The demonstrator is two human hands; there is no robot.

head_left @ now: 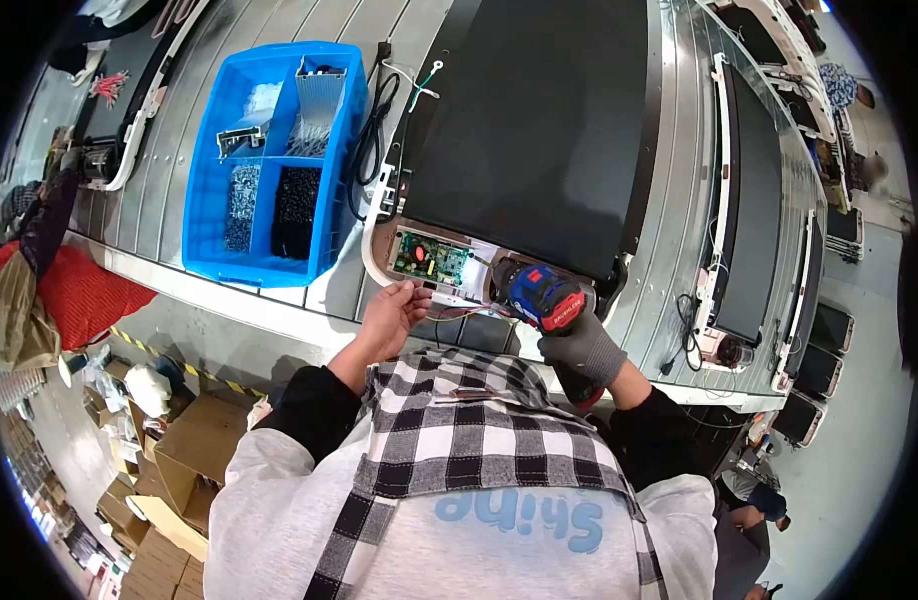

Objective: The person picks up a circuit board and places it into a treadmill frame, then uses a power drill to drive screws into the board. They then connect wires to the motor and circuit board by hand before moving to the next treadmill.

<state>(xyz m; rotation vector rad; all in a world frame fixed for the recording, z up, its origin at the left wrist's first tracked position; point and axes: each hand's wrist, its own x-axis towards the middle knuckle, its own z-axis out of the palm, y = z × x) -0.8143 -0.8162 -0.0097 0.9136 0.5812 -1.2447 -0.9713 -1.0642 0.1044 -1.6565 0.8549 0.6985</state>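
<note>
My right hand (587,350), in a grey glove, grips a blue, black and red cordless drill (544,297). The drill's nose points left at the white plate beside a green circuit board (431,260); whether its tip touches anything is hard to see. My bare left hand (391,318) is at the near edge of the frame, just below the board, thumb and fingertips pinched together. What they hold, if anything, is too small to make out. Thin coloured wires (474,313) run between my hands. Beyond lies the black belt (529,120) of a treadmill-like machine.
A blue divided bin (204,200) of screws and small parts stands on the slatted metal table (399,25) at left. A black cable (374,140) lies beside it. Another belt unit (749,200) is at right. Cardboard boxes (204,435) sit lower left; other people work nearby.
</note>
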